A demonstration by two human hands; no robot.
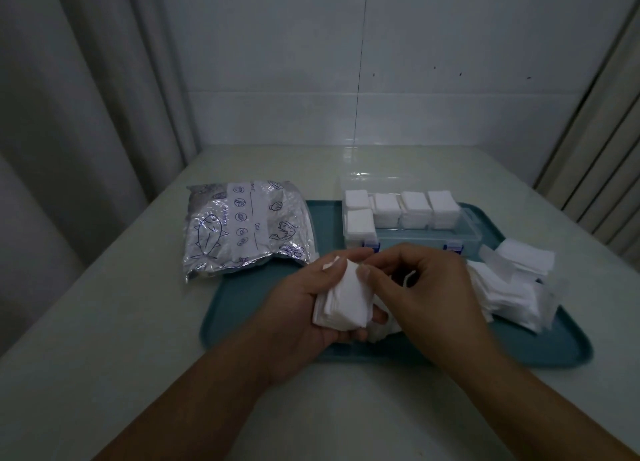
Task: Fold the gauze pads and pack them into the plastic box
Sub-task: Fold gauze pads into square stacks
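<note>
Hands meet over the near half of the teal tray (249, 322): the left hand (304, 308) cups a small stack of folded gauze pads (343, 301) in its curled fingers, while the right hand (426, 291) pinches the stack's top edge between thumb and forefinger. At 12 o'clock from the hands sits the clear plastic box (464, 234), lid back, folded pads lined along its far side and left end, its near strip bare. Loose gauze (512, 287) crowds the tray's 3 o'clock edge, a foil bag (242, 228) overlaps the 10 o'clock corner, and bare table (104, 305) spreads towards 9 o'clock.
</note>
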